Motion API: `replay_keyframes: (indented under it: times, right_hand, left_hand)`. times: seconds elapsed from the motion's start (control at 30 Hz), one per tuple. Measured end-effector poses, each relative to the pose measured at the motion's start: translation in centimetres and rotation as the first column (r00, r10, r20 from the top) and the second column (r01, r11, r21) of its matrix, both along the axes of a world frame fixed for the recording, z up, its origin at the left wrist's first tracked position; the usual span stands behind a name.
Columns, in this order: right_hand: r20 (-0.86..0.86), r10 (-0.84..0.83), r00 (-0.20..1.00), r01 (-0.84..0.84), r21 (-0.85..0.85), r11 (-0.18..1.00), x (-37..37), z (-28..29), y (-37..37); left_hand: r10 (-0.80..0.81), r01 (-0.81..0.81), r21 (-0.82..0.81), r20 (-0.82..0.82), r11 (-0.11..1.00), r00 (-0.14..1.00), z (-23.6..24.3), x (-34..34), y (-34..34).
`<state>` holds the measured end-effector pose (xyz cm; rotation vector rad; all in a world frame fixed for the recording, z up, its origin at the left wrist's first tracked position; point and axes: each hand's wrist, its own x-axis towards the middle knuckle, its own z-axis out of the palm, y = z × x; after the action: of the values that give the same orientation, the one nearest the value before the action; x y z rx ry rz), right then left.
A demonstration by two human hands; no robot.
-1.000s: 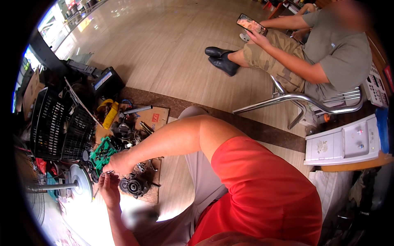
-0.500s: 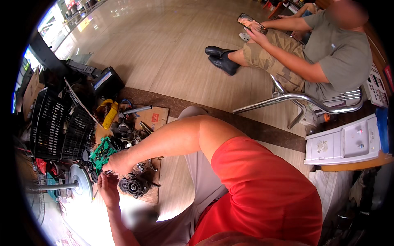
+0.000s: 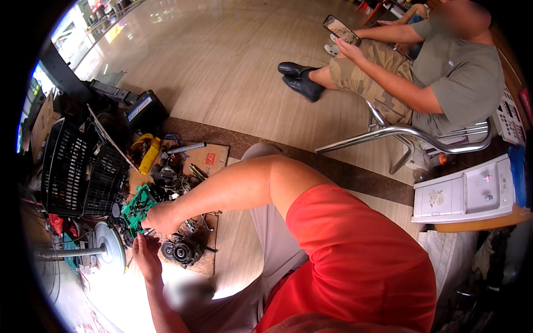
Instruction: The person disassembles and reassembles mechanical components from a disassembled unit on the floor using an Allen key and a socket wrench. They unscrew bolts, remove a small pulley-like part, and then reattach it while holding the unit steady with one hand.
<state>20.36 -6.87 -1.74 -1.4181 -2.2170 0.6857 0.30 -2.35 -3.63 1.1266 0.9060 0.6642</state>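
My left hand [image 3: 147, 255] is raised just below a green plastic tool case [image 3: 133, 211], its fingers pinched on a small item I cannot make out. My right hand [image 3: 162, 218] reaches across to the case's near side, fingers curled downward; what they grip is hidden. A dark round mechanical assembly [image 3: 182, 251] lies just right of my left hand on cardboard [image 3: 214, 155], among loose metal parts and tools.
Black crates [image 3: 64, 166], a black case [image 3: 145, 111], a yellow object [image 3: 149, 155] and a fan stand [image 3: 108, 248] crowd the left. At right, a seated person [image 3: 455, 83] holds a phone [image 3: 338, 30] on a metal-framed chair [image 3: 388, 133], beside a white unit [image 3: 461, 188].
My hands shift only very slightly at the green case. The seated person's phone and head have moved a little.
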Motion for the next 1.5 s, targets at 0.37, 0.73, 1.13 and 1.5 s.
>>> replay_keyframes:
  times: [0.37, 0.73, 1.13, 1.5]
  right_hand:
    - [-0.041, -0.002, 0.999, 0.003, 0.016, 1.0, 0.2, 0.2, -0.2]
    - [-0.023, 0.02, 1.0, -0.02, 0.027, 0.999, 0.5, 0.4, -0.3]
    - [0.003, 0.009, 1.0, -0.009, 0.053, 0.999, 0.3, -0.1, -0.1]
    - [0.048, 0.022, 0.999, -0.021, -0.014, 1.0, 0.9, 1.1, -0.6]
  left_hand:
    - [-0.029, 0.028, 0.043, 0.025, 0.999, 0.999, -0.4, -0.2, 0.1]
    - [-0.04, 0.041, 0.0, 0.045, 0.999, 0.998, 0.0, 0.0, -0.2]
    - [-0.113, 0.113, -0.018, 0.037, 0.993, 0.993, -0.4, -0.2, -0.1]
    - [-0.194, 0.196, -0.03, 0.04, 0.98, 0.98, 0.2, 0.2, -0.2]
